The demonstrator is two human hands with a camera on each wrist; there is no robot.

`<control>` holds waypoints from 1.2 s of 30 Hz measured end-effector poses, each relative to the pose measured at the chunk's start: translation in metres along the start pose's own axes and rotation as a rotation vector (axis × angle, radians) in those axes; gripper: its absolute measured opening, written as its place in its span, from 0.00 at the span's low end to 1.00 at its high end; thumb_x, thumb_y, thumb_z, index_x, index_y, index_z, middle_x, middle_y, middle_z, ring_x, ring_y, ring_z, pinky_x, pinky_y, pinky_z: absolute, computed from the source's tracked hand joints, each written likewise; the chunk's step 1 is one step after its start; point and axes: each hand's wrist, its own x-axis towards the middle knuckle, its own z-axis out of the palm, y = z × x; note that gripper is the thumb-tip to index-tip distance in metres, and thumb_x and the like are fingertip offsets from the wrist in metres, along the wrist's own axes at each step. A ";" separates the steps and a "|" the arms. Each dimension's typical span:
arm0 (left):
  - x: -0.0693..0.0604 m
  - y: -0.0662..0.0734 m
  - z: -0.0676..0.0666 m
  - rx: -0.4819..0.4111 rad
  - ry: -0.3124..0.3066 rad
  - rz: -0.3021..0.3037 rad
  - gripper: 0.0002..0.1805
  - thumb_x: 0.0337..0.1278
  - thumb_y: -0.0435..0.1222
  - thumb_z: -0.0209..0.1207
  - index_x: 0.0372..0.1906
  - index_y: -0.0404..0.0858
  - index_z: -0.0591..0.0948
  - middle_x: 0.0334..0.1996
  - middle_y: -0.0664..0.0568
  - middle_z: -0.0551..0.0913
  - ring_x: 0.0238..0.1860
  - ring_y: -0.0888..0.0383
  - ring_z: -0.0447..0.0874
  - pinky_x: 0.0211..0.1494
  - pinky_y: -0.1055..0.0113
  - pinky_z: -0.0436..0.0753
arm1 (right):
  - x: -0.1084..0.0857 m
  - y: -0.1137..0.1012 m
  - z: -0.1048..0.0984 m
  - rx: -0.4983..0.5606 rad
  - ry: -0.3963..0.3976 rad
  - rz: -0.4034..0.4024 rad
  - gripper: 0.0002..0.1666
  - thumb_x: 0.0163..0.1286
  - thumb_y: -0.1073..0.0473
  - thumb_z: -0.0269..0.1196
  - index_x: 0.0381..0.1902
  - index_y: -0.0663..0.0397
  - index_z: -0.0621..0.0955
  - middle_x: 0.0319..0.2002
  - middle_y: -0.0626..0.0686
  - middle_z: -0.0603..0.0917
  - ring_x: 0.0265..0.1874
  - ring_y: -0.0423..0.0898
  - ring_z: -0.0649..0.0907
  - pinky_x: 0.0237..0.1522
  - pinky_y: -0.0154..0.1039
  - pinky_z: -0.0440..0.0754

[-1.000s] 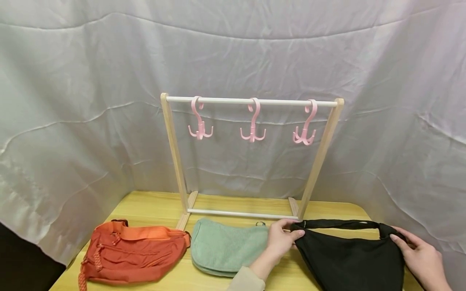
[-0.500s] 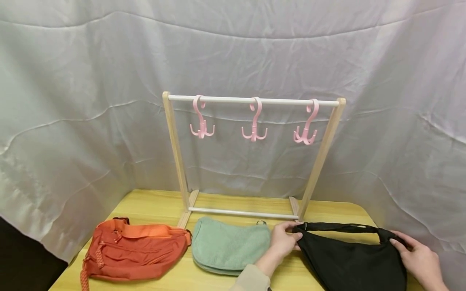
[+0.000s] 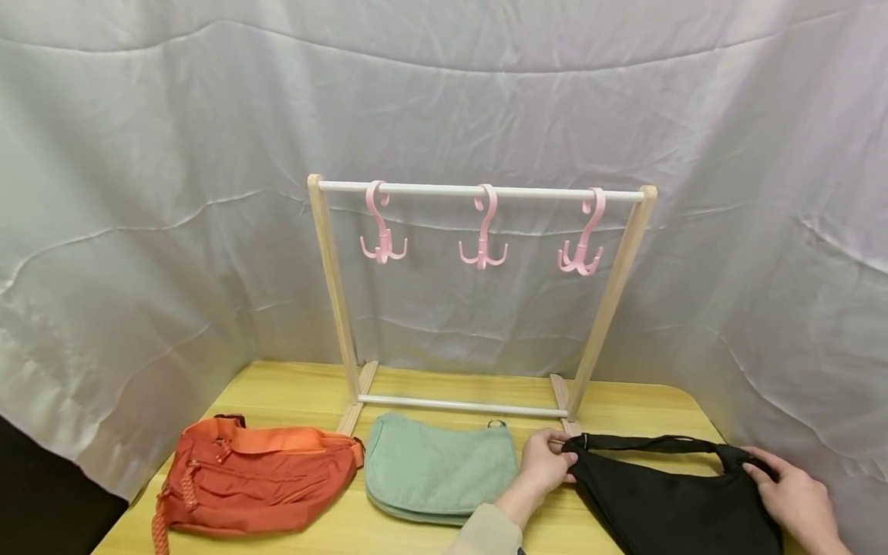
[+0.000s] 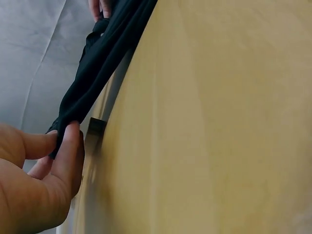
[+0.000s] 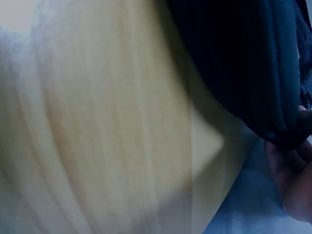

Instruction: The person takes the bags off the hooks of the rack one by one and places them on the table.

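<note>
A black shoulder bag (image 3: 683,501) lies at the right of the table in the head view, its lower part cut off by the frame. My left hand (image 3: 544,465) pinches its upper left corner between thumb and fingers, as the left wrist view also shows on the black cloth (image 4: 90,73). At the upper right corner, by the end of the strap (image 3: 652,443), my right hand (image 3: 798,493) grips the bag. The right wrist view has the gathered black fabric (image 5: 258,68) between thumb and fingers. Beside my left hand lies a green corduroy bag (image 3: 440,470).
A rust-red waist bag (image 3: 264,489) with an orange strap lies at the left. Behind the bags stands a wooden rack (image 3: 613,301) with a white top rod (image 3: 430,190). Three pink hooks hang from it, including a middle hook (image 3: 483,231). Grey curtain (image 3: 173,154) surrounds the table.
Both hands have lowered the black bag slightly toward the table's front, and the left hand has shifted a little right. The strap sags more. The other bags and hooks stay put.
</note>
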 end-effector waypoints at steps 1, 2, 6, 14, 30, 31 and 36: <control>0.000 -0.001 0.000 0.007 0.001 -0.004 0.13 0.58 0.17 0.64 0.44 0.34 0.84 0.30 0.49 0.80 0.26 0.56 0.85 0.28 0.61 0.89 | 0.000 0.001 0.000 0.001 -0.012 0.000 0.24 0.79 0.52 0.60 0.62 0.66 0.79 0.56 0.81 0.75 0.48 0.83 0.76 0.44 0.69 0.75; -0.001 -0.002 0.001 0.012 0.000 -0.008 0.13 0.58 0.17 0.64 0.44 0.34 0.84 0.30 0.49 0.80 0.26 0.56 0.85 0.29 0.61 0.90 | 0.000 0.002 0.000 0.000 -0.018 0.000 0.24 0.79 0.52 0.60 0.61 0.66 0.80 0.56 0.81 0.75 0.48 0.83 0.76 0.44 0.69 0.75; -0.001 -0.005 0.001 0.037 0.002 -0.012 0.13 0.57 0.17 0.65 0.43 0.34 0.85 0.29 0.50 0.80 0.25 0.58 0.83 0.28 0.63 0.89 | 0.000 0.006 0.001 -0.004 -0.083 0.014 0.26 0.80 0.51 0.59 0.63 0.66 0.78 0.57 0.82 0.75 0.48 0.83 0.76 0.44 0.68 0.76; 0.001 -0.009 0.002 0.050 0.023 -0.005 0.14 0.54 0.17 0.67 0.41 0.35 0.85 0.30 0.51 0.81 0.27 0.61 0.82 0.29 0.69 0.86 | -0.001 0.009 0.006 0.000 -0.100 -0.014 0.26 0.79 0.54 0.60 0.64 0.68 0.77 0.57 0.81 0.76 0.48 0.82 0.78 0.44 0.67 0.77; -0.001 -0.010 0.001 0.116 0.062 0.028 0.12 0.51 0.19 0.68 0.39 0.34 0.87 0.32 0.52 0.83 0.33 0.64 0.79 0.37 0.72 0.82 | -0.002 0.009 0.011 -0.010 -0.090 -0.042 0.27 0.73 0.58 0.62 0.65 0.69 0.76 0.57 0.81 0.76 0.50 0.84 0.76 0.44 0.70 0.77; -0.001 -0.010 0.001 0.110 0.065 0.021 0.11 0.51 0.20 0.68 0.39 0.34 0.87 0.32 0.52 0.83 0.33 0.64 0.79 0.37 0.72 0.82 | -0.002 0.009 0.010 -0.009 -0.118 -0.028 0.28 0.74 0.56 0.61 0.66 0.69 0.75 0.58 0.81 0.75 0.51 0.83 0.76 0.45 0.71 0.76; 0.001 -0.007 0.003 0.108 0.075 -0.007 0.08 0.55 0.24 0.68 0.40 0.35 0.87 0.31 0.55 0.83 0.34 0.63 0.79 0.38 0.71 0.82 | 0.000 0.009 0.008 0.001 -0.215 0.031 0.34 0.77 0.50 0.59 0.71 0.69 0.71 0.63 0.82 0.70 0.54 0.84 0.73 0.50 0.72 0.75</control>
